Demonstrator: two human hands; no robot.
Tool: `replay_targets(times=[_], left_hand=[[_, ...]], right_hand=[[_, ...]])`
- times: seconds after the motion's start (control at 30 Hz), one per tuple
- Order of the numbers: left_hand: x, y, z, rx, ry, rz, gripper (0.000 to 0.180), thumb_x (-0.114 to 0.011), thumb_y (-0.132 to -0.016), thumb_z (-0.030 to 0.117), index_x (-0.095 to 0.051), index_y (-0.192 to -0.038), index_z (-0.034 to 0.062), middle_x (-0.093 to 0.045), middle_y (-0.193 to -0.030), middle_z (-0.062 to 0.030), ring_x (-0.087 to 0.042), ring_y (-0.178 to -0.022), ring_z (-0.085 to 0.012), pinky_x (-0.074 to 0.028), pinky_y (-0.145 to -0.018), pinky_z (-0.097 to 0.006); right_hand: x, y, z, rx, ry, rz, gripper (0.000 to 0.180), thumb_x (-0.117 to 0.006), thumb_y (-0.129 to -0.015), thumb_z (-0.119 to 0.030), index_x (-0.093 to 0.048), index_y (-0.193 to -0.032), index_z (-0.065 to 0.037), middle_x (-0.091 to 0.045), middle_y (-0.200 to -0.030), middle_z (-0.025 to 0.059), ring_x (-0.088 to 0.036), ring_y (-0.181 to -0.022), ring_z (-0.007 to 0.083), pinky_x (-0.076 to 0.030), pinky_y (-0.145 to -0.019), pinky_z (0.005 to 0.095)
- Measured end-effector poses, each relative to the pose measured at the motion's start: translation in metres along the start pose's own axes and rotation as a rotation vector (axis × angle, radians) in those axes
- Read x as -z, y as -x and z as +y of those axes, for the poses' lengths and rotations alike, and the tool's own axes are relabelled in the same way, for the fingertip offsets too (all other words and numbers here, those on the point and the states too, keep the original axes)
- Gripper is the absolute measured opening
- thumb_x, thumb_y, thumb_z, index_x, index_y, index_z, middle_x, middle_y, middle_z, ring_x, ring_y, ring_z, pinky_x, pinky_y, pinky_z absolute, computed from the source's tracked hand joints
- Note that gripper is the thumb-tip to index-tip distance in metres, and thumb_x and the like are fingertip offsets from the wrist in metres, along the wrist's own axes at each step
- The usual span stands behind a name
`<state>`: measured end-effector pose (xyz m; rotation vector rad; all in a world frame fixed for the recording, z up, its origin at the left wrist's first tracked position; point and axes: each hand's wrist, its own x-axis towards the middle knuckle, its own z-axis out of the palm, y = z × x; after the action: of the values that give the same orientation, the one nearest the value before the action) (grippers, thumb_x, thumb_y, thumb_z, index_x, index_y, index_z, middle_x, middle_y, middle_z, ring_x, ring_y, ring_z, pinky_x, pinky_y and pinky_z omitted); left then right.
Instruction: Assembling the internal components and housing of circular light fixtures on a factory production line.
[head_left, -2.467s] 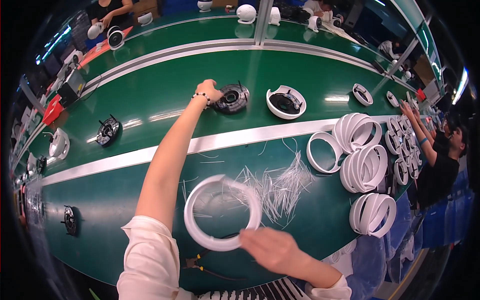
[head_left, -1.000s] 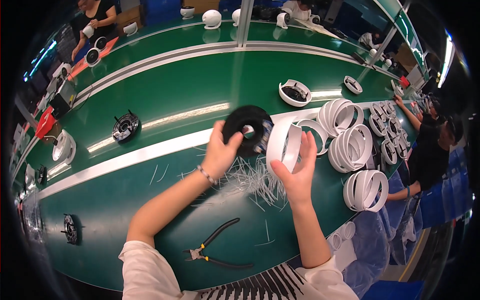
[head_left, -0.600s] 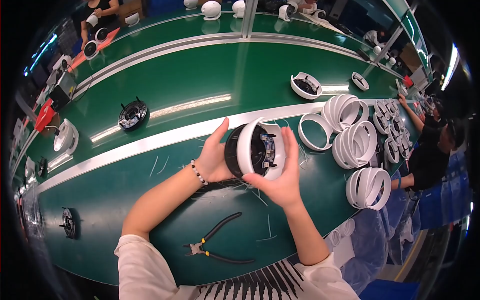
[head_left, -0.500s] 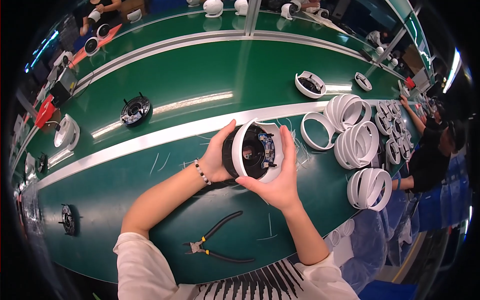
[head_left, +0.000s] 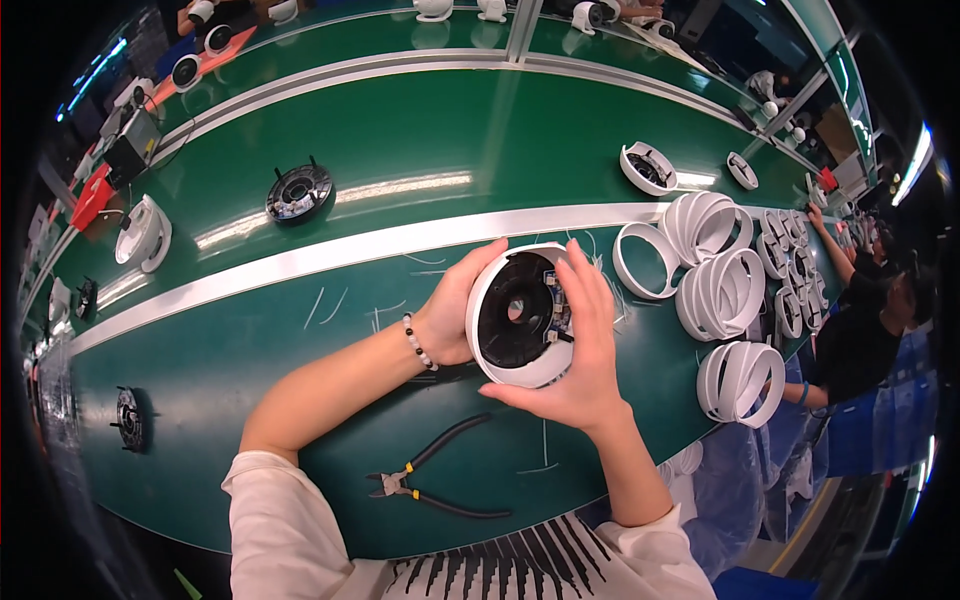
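Observation:
Between my two hands, above the table, is a white plastic ring [head_left: 525, 374] with a black round base [head_left: 507, 322] inside it. The base has a centre hole and a small blue circuit board [head_left: 556, 305] along its right side. My left hand [head_left: 456, 308] is wrapped round the ring's left side; its fingertips are hidden behind the ring. My right hand [head_left: 583, 355] grips the right side, thumb at the lower rim and fingers over the upper right edge, partly covering the board. Diagonal cutters [head_left: 396, 484] with black and yellow handles lie spread on the table below my hands.
White rings [head_left: 718, 290] stand in stacks at the right. Beyond the white rail [head_left: 380, 228] sit a black base [head_left: 299, 192] and a white ring with a base [head_left: 648, 168]. Another black base [head_left: 130, 418] lies far left. Cut strips are scattered about. A co-worker [head_left: 870, 330] is at the right.
The black base, which stuck out on the ring's left, now sits inside the ring. The pair has turned to face me more, and my right fingers have moved over the ring's edge.

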<state>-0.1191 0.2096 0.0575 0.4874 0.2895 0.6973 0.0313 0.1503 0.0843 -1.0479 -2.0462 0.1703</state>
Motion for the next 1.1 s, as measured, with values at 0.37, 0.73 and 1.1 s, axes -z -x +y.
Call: replay_targets(times=[0.37, 0.73, 1.1], left_hand=[[-0.013, 0.010, -0.008, -0.091, -0.068, 0.030, 0.073, -0.030, -0.078, 0.066, -0.044, -0.118, 0.0068, -0.049, -0.115, -0.0119, -0.050, -0.102, -0.0216, -0.041, -0.090, -0.038], [-0.014, 0.005, -0.015, -0.319, -0.088, -0.020, 0.061, -0.049, -0.071, 0.015, -0.029, -0.128, 0.0024, -0.050, -0.106, -0.0087, -0.051, -0.092, -0.0165, -0.044, -0.082, -0.029], [0.013, -0.032, 0.012, -0.312, 0.094, 0.328, 0.031, -0.041, -0.081, 0.029, -0.051, -0.100, 0.0067, -0.058, -0.096, -0.0113, -0.056, -0.089, -0.0228, -0.046, -0.081, -0.035]], right_hand=[[-0.002, -0.004, 0.000, -0.141, 0.016, -0.067, 0.116, -0.081, -0.040, -0.039, -0.019, -0.128, 0.004, -0.029, -0.126, 0.0218, -0.031, -0.114, 0.0361, -0.027, -0.093, 0.0436], [-0.036, 0.011, -0.010, -0.267, 0.005, 0.227, 0.113, -0.077, -0.048, -0.036, -0.011, -0.130, 0.003, -0.020, -0.130, 0.0234, -0.027, -0.116, 0.0360, -0.023, -0.096, 0.0437], [-0.021, 0.010, 0.027, -0.153, 0.015, 0.156, 0.107, -0.076, -0.054, -0.042, -0.015, -0.129, 0.003, -0.019, -0.132, 0.0245, -0.014, -0.122, 0.0446, -0.014, -0.098, 0.0523]])
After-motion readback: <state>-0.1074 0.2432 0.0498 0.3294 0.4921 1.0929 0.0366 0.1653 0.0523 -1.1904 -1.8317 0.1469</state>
